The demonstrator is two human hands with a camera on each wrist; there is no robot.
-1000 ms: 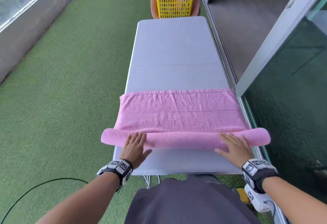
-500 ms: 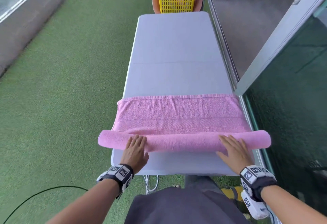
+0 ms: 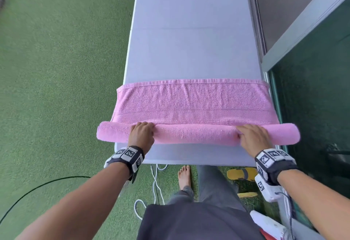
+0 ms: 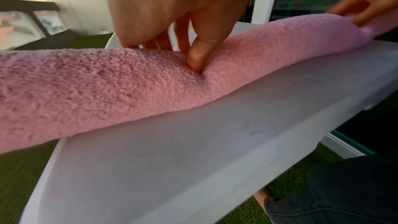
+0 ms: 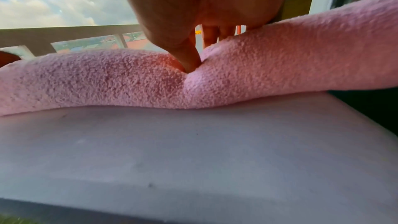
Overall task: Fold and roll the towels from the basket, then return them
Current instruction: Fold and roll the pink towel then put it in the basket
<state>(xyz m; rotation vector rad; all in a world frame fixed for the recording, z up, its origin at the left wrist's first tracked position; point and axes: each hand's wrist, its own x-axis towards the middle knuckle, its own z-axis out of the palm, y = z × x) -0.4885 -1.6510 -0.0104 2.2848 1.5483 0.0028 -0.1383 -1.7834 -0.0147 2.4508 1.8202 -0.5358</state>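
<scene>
Both hands have changed their hold in the last second: a moment ago the fingers lay flat and straight on top of the roll, pushing it, and now they curl over its far side while the thumbs dig into the near side. The left hand [image 3: 141, 135] grips the pink towel [image 3: 195, 107] near the left end of its rolled part, the thumb [image 4: 197, 57] pressed deep into the pile. The right hand [image 3: 252, 135] grips it near the right end, thumb [image 5: 189, 60] sunk in the same way. That reads as a tightening squeeze between pushes, so the rolling is judged still under way, not finished.

Rolled cloth now takes up the near part of the towel, and a flat strip with its woven band and hem is left beyond it, shorter than a second ago. The towel lies on the near end of the white table [image 3: 189, 40]. Its long axis runs left to right across the table, both ends overhanging the side edges, and the roll travels away from the person toward the far hem. No basket shows in these views.
</scene>
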